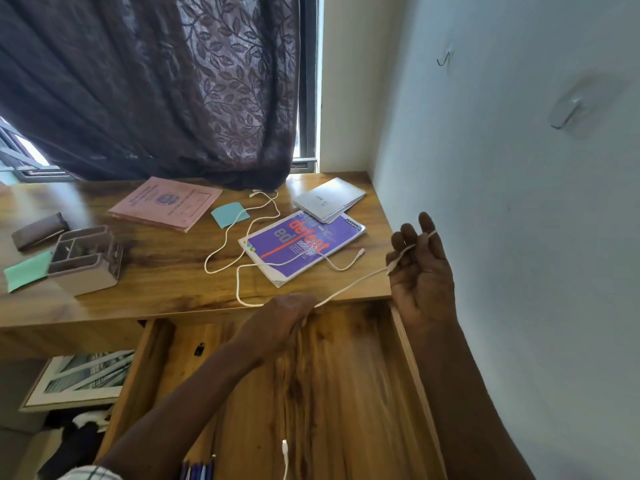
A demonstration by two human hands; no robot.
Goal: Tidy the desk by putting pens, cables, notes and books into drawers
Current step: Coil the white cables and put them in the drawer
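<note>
White cable [353,287] spans left hand [287,317], fingers curled round it, and raised right hand [420,271], fingers pinching it.

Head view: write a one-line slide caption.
Left hand and right hand stretch a thin white cable above an open wooden drawer.

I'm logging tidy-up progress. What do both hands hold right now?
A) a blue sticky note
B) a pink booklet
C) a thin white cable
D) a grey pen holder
C: the left hand and the right hand both grip the thin white cable, which stretches between them at the front edge of the wooden desk.
</note>
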